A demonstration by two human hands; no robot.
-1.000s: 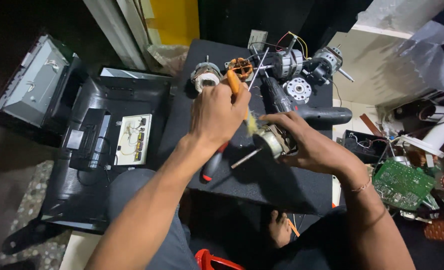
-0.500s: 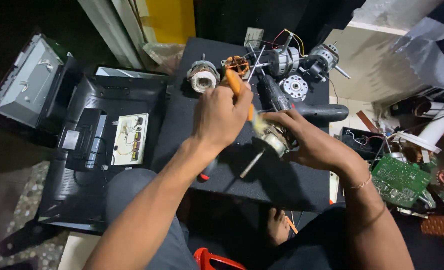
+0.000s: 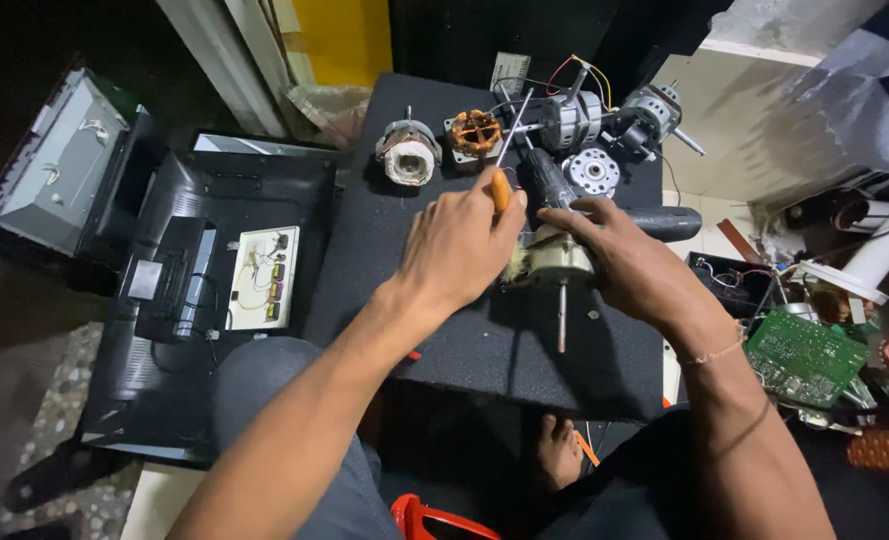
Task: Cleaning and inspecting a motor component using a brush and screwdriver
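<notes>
— So, starting from the left: what's on the floor there?

— One grey metal casing (image 3: 49, 160) leaning at the far left, and beside it one black monitor back (image 3: 179, 300) lying flat, with a single pale circuit board (image 3: 261, 278) showing through its opening.

— And the desk?

— One black desk (image 3: 384, 290), its left half bare. Along the far edge I count a white-wound motor core (image 3: 407, 155), a copper-wound stator (image 3: 476, 132), then two assembled motors: a grey one with coloured wires (image 3: 572, 118) and a second one (image 3: 650, 110) at the right corner. One round metal plate (image 3: 591, 172) lies just in front of them.

— The hands?

— The left hand (image 3: 459, 245) is closed round one screwdriver (image 3: 505, 160), orange handle in the fist, shaft pointing away. The right hand (image 3: 629, 265) clamps one small motor (image 3: 556, 262) against the desk, near the middle, its shaft (image 3: 561, 318) pointing back at the person. The two hands nearly touch over it.

— Room to move?

— Open black surface left of the left hand and in front of the shaft, up to the near edge. The far edge is crowded. A dark cylinder (image 3: 654, 222) lies just behind the right hand.

— Off to the right?

— One green circuit board (image 3: 804, 358) amid clutter, past the desk's right edge.
</notes>
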